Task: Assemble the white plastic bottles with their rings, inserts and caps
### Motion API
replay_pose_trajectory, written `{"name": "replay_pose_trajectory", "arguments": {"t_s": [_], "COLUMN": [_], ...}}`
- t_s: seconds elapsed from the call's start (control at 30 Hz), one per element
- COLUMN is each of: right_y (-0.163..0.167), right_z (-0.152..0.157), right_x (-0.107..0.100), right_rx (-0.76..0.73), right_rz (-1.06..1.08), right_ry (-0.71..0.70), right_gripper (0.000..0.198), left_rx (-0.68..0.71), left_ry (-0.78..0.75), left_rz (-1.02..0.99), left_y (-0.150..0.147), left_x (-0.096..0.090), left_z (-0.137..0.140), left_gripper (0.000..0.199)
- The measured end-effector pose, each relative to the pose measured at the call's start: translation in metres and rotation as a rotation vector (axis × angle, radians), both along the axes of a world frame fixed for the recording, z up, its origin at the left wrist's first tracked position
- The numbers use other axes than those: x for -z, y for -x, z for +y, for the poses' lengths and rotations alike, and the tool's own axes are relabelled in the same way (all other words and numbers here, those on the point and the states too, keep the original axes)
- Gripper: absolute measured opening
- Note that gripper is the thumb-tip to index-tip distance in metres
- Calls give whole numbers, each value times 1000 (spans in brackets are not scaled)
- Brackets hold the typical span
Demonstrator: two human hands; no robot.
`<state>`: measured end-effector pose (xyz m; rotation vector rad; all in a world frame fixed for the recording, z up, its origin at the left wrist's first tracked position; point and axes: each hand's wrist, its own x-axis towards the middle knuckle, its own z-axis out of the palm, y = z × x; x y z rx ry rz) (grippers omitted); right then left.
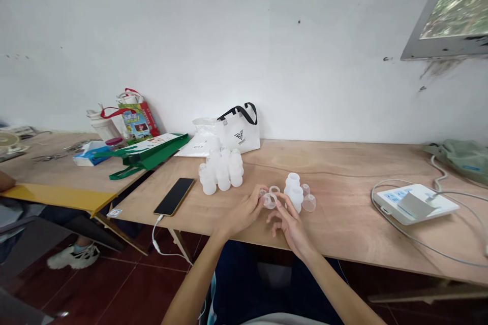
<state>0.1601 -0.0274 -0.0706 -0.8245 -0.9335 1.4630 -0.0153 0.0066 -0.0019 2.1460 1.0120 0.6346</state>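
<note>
Above the table's front edge, a clear round plastic cap (270,201) is between the fingertips of both my hands. My left hand (244,212) pinches its left side, and another clear rim shows at those fingertips. My right hand (292,223) has thumb and index finger at the cap's right side, with the other fingers curled below. Just behind lies one more clear cap. Next to my right hand are a few white translucent bottles (294,190) without caps and some loose clear cups or caps (309,203). Several similar bottles (223,171) stand grouped beyond my left hand.
A phone (174,196) on a white cable lies left on the wooden table (343,177). At the wall are a white bag with black handles (239,132) and a plastic package (201,141). A white power strip (415,204) with cables sits right. A person's shoe (74,256) shows lower left.
</note>
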Motion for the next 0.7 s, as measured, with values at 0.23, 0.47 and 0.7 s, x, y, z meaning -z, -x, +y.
{"name": "replay_pose_trajectory", "arguments": {"t_s": [0.23, 0.47, 0.7], "right_y": [0, 1, 5], "right_z": [1, 2, 8], "right_x": [1, 2, 8], "right_rx": [9, 17, 109], "right_rz": [5, -22, -122], "right_ry": [-14, -26, -61], "right_gripper": [53, 54, 46], "left_rx": [-51, -13, 17], "left_ry": [-79, -110, -88], "left_rz": [32, 61, 105], "left_y": [-1, 4, 5], "left_x": [0, 10, 14], "left_z": [0, 6, 8], "left_gripper": [31, 34, 34]}}
